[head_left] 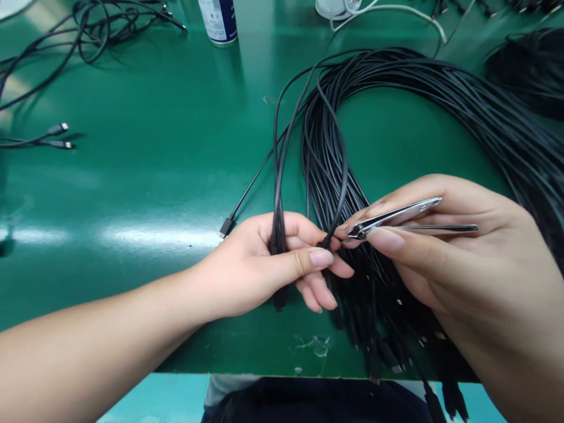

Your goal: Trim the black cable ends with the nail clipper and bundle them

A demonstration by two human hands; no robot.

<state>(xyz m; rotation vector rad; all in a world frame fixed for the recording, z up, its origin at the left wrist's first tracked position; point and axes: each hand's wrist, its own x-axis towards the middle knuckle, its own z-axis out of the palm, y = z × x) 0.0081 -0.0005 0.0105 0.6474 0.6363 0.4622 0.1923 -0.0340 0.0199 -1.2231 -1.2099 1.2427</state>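
Tabletop point(145, 188), most of the frame. Upper left: a cable tangle point(103, 32). Below it, at the left edge: two cable plugs point(60, 135). Top centre: a can point(219, 20). Far upper right: a cable coil point(524, 76). Right half: a large cable bundle point(396, 67), arching from the right edge to centre, some ends over the front edge. Centre: left hand point(264, 264), with held cables point(277, 194); a loose plug point(227, 227) lies just above its wrist. Right of centre: right hand point(467, 252), with a nail clipper point(392, 217), before the bundle.
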